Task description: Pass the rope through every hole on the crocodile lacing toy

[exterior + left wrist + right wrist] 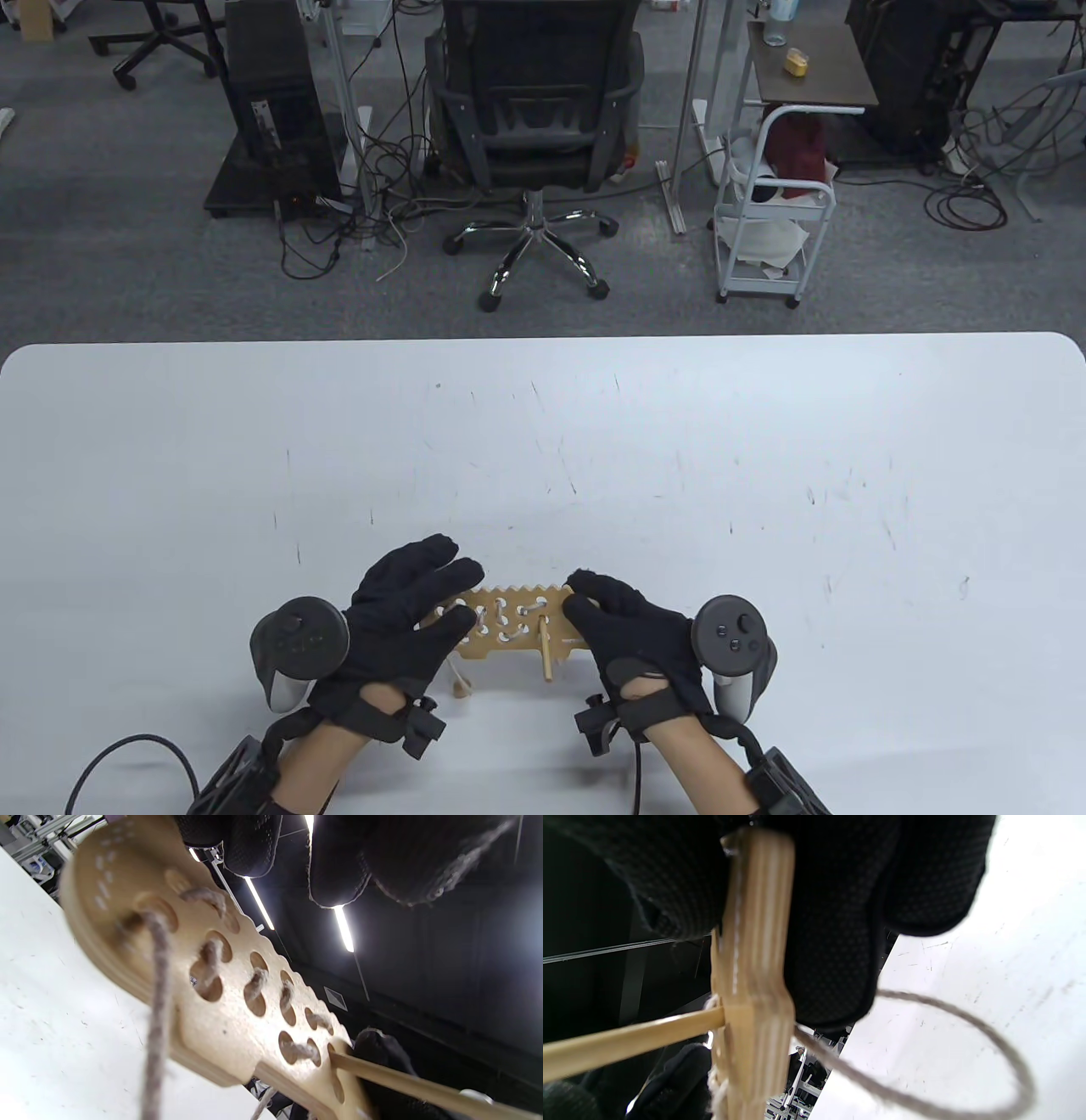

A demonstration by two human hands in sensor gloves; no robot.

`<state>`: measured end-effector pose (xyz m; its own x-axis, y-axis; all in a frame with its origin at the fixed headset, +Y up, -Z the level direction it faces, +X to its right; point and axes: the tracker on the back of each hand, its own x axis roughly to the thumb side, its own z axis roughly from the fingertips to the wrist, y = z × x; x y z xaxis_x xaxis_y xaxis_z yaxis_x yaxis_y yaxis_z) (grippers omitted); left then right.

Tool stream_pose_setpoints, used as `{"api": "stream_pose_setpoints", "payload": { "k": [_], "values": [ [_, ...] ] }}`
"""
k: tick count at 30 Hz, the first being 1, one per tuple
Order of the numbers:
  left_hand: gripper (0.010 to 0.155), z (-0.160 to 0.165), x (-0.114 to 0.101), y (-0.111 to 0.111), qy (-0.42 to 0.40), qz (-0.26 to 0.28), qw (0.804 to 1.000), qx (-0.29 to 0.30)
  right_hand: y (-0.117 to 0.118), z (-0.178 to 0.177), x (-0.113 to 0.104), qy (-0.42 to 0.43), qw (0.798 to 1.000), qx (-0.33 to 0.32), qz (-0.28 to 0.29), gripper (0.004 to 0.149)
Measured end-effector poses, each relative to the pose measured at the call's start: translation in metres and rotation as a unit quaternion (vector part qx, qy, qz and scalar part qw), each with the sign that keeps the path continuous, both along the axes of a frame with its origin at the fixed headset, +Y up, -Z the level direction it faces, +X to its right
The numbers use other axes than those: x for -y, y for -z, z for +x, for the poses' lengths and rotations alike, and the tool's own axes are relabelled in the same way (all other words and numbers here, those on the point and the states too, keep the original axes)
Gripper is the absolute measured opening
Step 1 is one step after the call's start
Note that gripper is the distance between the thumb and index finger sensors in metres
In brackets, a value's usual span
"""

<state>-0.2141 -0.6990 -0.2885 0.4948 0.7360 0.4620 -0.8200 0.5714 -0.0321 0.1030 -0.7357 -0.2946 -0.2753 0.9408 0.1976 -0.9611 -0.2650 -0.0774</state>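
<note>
Crocodile board (pixel 509 624) sat lifted off the near desk (pixel 764 475); left hand (pixel 407 620) and right hand (pixel 632 641) gripped its 2 ends; stiff, light wood, but the rope (pixel 967 1018) hung floppy; I'd pinch the wooden needle (pixel 547 654).

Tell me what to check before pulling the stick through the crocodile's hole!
1. Crocodile board held at both ends: ok, left hand and right hand each have a grip on it.
2. Wooden stick poking through a hole: ok.
3. Rope free behind the board: ok, it hangs in a loose loop.
4. Earlier holes laced: ok in the left wrist view.
5. A hand free to pull the stick: not ok.
6. Holes left unlaced: cannot tell.
</note>
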Motion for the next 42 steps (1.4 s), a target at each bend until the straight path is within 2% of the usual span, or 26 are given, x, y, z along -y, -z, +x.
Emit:
{"api": "stream_pose_setpoints", "payload": {
  "k": [4,14,23,29,42],
  "values": [
    [0.055,0.009,-0.001,-0.005,0.031,0.017,0.999,-0.014,-0.002,-0.005,-0.001,-0.004,1.000,-0.007,0.000,0.046],
    [0.056,0.033,0.000,-0.014,0.115,0.048,0.992,0.018,-0.004,-0.009,-0.002,-0.006,1.000,-0.011,0.002,0.047],
    [0.059,0.040,0.005,-0.015,0.139,0.050,0.989,0.030,-0.004,-0.010,-0.002,-0.005,1.000,-0.014,-0.003,0.047],
    [0.061,0.043,0.008,-0.015,0.167,0.054,0.984,0.040,-0.003,-0.009,0.003,0.038,0.998,-0.018,-0.036,0.047],
    [0.065,0.048,0.008,-0.019,0.203,0.090,0.975,0.031,-0.002,-0.008,0.006,0.064,0.996,-0.023,-0.063,0.047]
  ]
}}
